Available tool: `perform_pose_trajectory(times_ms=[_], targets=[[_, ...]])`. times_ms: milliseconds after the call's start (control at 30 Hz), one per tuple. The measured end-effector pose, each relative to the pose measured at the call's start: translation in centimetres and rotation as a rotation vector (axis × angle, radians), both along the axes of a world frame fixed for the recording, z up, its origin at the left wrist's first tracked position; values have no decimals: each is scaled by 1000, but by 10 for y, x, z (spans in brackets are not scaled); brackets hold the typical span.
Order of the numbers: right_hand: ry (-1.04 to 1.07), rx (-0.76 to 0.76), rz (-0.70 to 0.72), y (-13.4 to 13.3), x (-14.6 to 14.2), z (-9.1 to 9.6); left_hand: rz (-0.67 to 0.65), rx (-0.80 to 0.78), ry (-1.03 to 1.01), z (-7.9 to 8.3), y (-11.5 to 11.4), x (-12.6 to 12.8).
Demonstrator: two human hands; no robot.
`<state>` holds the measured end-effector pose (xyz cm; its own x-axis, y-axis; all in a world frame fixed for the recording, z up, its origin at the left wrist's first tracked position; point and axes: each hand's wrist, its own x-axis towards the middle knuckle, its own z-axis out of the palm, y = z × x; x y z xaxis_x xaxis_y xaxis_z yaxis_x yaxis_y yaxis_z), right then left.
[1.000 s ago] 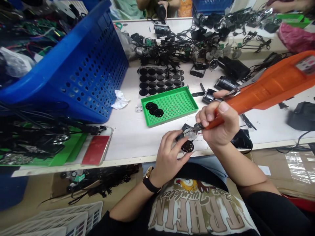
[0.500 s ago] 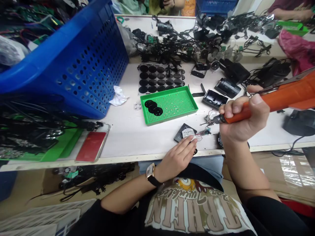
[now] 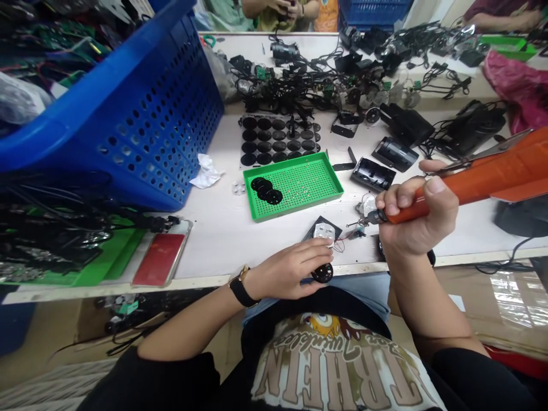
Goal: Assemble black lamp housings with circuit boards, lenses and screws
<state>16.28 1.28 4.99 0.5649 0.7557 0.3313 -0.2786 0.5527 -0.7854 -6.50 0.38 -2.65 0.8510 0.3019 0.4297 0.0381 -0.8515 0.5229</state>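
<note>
On the room's white tabletop (image 3: 222, 240) sit one big blue basket (image 3: 107, 108) and one green tray (image 3: 319, 191) with three black discs (image 3: 274, 197) inside. At the front edge, the left hand (image 3: 295, 267) pinches one round black piece (image 3: 324, 273); the right hand (image 3: 422, 214) grips one orange power tool (image 3: 483, 174).

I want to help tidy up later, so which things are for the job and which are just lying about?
Probably for the job:
orange tool in the right hand
black disc in the left hand
clear part near that hand
green tray with overlapping discs

Probably just lying about:
crumpled white paper
red flat thing
pink bundle
</note>
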Motion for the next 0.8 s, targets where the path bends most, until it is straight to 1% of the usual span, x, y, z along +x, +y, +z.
perform_pose_trajectory(times_ms=[133, 200, 300, 333, 400, 500, 600, 800], targets=[[-3, 20, 20, -1, -2, -1, 56, -226, -65, 18, -10, -4], [-7, 23, 19, 0, -3, 0, 178, -284, -88, 23, -13, -4], [2, 28, 21, 3, -5, 1, 476, -255, -105, 24, -12, 4], [10, 28, 22, 4, -6, 1, 550, -225, -95, 23, -10, 8], [20, 25, 25, 4, -8, 3, 627, -161, -42, 22, -7, 17], [15, 27, 36, 3, -13, 5, 654, -107, 68, 21, -3, 30], [5, 29, 65, 1, -18, 5, 662, -129, 145, 20, -2, 40], [-50, -12, 141, 1, -28, -5, 668, -192, 133, 11, -3, 47]])
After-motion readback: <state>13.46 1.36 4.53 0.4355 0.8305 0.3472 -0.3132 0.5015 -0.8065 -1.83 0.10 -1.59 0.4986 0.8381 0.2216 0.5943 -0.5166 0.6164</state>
